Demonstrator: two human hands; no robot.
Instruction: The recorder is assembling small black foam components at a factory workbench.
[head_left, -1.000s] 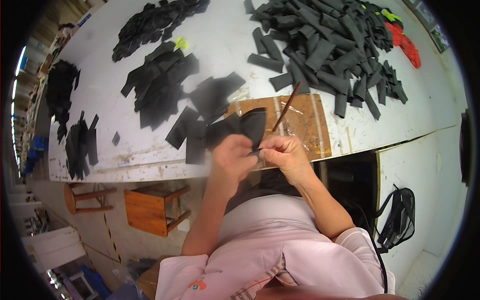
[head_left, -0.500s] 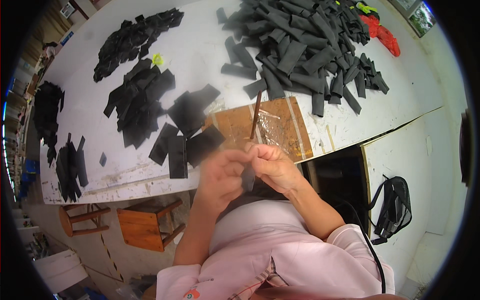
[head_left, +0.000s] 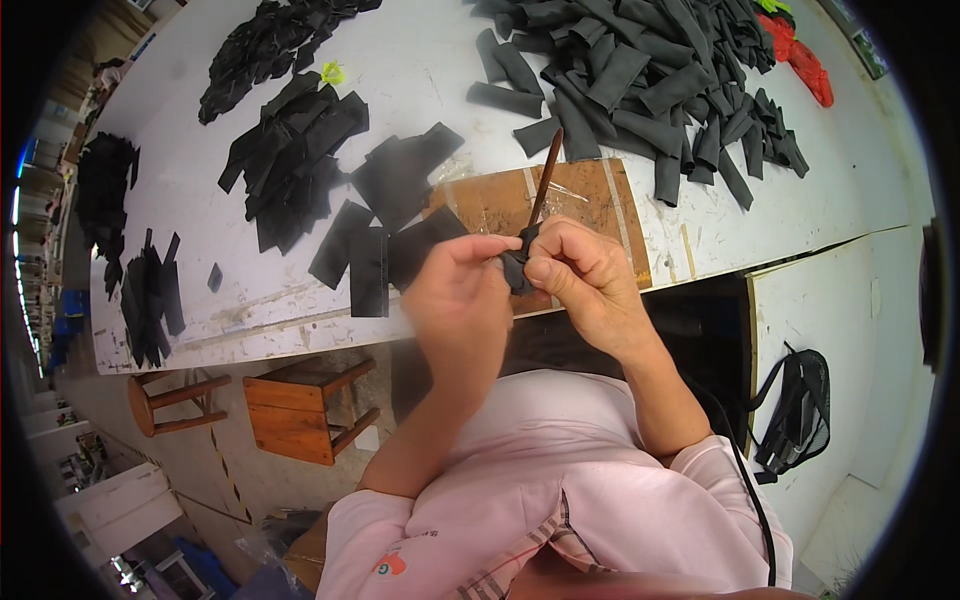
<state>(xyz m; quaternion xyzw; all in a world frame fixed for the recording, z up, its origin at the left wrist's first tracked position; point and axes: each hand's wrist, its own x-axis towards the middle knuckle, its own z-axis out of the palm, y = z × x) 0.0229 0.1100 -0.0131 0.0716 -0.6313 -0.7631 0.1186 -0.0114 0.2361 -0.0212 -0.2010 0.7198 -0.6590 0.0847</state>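
Black material bunches between my two hands at the near edge of a brown board (head_left: 620, 215), where a small black piece (head_left: 515, 272) is pinched close in front of my body. My left hand (head_left: 458, 300), slightly blurred, closes narrowly on the piece from one side, index finger stretched along its top. My right hand (head_left: 592, 272) grips it from the other, thumb pressed flat and fingers curled. Just beyond my fingers a dark reddish-brown rod (head_left: 546, 180) slants up and away, its lower end meeting the black material; whether the piece wraps around the rod or only lies against it, I cannot tell.

The step in hand appears to be working the bunched piece by fingertip at the rod's foot. The next move, as I judge it, calls for a firm pinch on both sides and the piece kept lined up with the rod, so that the folds do not slip or twist.

Left of my hands, loose flat black pieces (head_left: 369, 275) lie on the white desk (head_left: 250, 325), with a heap of flat pieces (head_left: 290, 150) farther off beside a yellow-green scrap (head_left: 332, 72). Beyond my right hand spreads a large pile of dark tube-like pieces (head_left: 625, 85), a red bag (head_left: 805, 72) at its far side.
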